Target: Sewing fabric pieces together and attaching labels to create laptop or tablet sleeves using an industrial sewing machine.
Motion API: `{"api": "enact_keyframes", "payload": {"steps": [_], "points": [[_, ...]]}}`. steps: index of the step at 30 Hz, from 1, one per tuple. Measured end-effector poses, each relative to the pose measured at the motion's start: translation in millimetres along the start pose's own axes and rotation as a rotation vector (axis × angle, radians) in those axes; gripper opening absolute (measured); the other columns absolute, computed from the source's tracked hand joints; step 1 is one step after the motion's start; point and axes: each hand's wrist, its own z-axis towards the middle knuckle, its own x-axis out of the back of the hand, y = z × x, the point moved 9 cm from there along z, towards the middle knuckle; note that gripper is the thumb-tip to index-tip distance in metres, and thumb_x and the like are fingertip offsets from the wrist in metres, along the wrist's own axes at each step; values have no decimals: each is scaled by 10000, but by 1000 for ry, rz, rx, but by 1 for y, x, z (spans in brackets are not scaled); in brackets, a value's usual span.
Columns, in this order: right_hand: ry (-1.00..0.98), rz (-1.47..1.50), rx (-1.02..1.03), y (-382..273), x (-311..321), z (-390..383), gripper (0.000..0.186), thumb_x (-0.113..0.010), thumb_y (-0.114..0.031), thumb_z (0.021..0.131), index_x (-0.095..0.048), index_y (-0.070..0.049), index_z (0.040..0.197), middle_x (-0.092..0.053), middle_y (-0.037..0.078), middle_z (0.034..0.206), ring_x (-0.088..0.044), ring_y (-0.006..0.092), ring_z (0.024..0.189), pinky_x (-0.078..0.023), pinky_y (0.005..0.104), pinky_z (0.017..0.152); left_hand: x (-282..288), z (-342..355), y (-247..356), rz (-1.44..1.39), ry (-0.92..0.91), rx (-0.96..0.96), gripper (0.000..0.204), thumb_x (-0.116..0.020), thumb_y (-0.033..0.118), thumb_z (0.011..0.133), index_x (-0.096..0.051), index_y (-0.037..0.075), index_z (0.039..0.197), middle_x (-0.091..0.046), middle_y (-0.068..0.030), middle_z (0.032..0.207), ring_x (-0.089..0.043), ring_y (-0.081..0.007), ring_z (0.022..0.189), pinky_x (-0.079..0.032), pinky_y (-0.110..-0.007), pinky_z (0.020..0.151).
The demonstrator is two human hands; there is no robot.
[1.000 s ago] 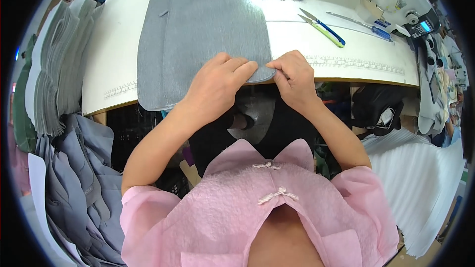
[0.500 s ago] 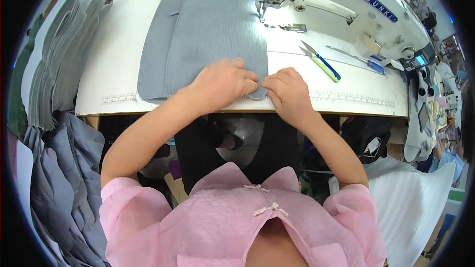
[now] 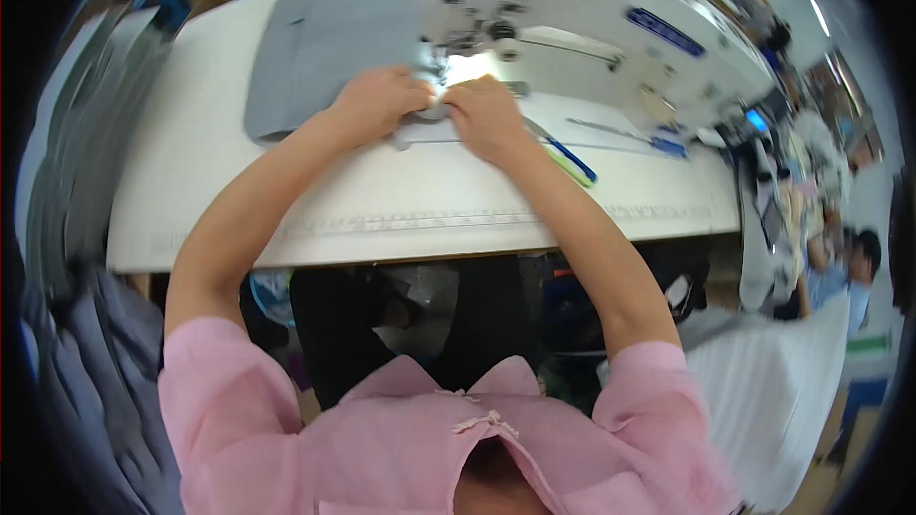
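In the head view, the grey cloth (image 3: 320, 52) lies flat on the white bench (image 3: 210, 195), left of the sewing machine (image 3: 563, 14), its right edge running in under the machine's head. Both hands reach forward to its near right corner, just in front of the lit needle area. The left hand (image 3: 385, 102) rests over the cloth with its fingers curled; the right hand (image 3: 485, 114) meets it from the other side, fingertips at the cloth's edge. The two sets of fingertips nearly touch — but blur covers them, so I cannot tell whether either grip is pinching the cloth or only pressing on it. Beside the right forearm lie the snips (image 3: 578, 162), blue and green, and farther right a screwdriver (image 3: 666, 145) with a blue handle. A ruler strip (image 3: 429, 220) runs along the bench's near side — the right forearm crosses over it.
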Motion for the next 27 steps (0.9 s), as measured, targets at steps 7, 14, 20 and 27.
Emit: {"api": "enact_keyframes", "payload": {"steps": [7, 14, 20, 27], "points": [[75, -111, -132, 11, -21, 4, 119, -515, -133, 687, -578, -44, 639, -570, 125, 658, -567, 282, 635, -450, 374, 579, -21, 10, -17, 216, -173, 108, 427, -468, -89, 684, -557, 122, 1045, -582, -91, 1047, -534, -277, 981, -374, -437, 900], [-124, -84, -52, -75, 92, -64, 161, -511, -162, 759, -506, -49, 873, -533, 86, 717, -516, 262, 783, -403, 385, 663, 8, -19, -31, 377, -120, 301, 508, -500, 22, 697, -449, 117, 1193, -427, -95, 1264, -376, -321, 1136, -309, -480, 888], [42, -867, -245, -118, 353, -140, 221, -578, -174, 710, -585, -41, 887, -586, 117, 866, -549, 261, 841, -444, 348, 711, 38, -80, -59, 372, -82, 513, 587, -578, 227, 737, -358, 131, 1273, -313, -114, 1343, -262, -347, 1222, -246, -513, 924], [-412, -1286, -1490, -10, 580, -279, 357, -622, -326, 609, -650, 22, 685, -624, 202, 739, -606, 320, 630, -483, 399, 594, 45, -85, -57, 132, 12, 469, 598, -607, 244, 736, -366, 59, 1252, -281, -209, 1330, -297, -417, 1180, -247, -458, 981]]}}
